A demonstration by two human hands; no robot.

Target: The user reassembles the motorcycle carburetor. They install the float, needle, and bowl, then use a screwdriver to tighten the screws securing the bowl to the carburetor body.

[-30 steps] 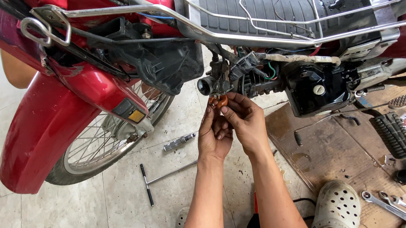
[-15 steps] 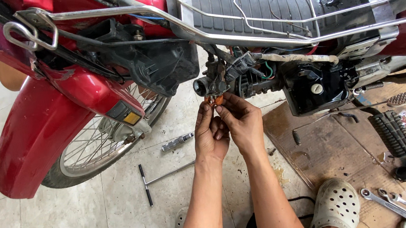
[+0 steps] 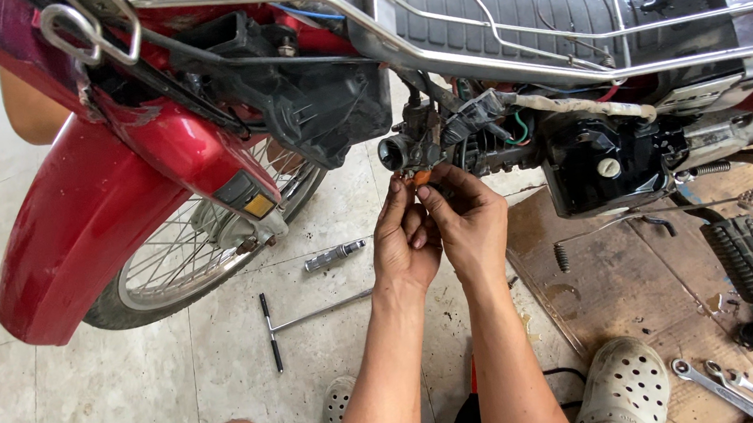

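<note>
Under the carburettor (image 3: 408, 143), both hands are up and working — left hand (image 3: 404, 244) and right hand (image 3: 463, 221) pressed together, fingertips pinching a small orange part (image 3: 420, 177) right at the carburettor's underside. Both are closed on that piece, though exactly which fingers carry it I cannot tell. It's tiny and held overhead, so a slip looks like the main risk: it could drop to the tiled floor (image 3: 89, 400) and roll off. Tight quarters too — a bundle of wires (image 3: 497, 119) hangs just beside the knuckles, easy to snag, and the black plastic cover (image 3: 310, 107) crowds in from the left. Farther out, a T-handle wrench (image 3: 300, 322) and a small socket piece (image 3: 335, 256) lie on the tiles near the spoked wheel (image 3: 185, 255), while spanners (image 3: 726, 385) and a loose spring (image 3: 561, 257) rest on the cardboard sheet (image 3: 635, 277) — well apart from the hands.
</note>
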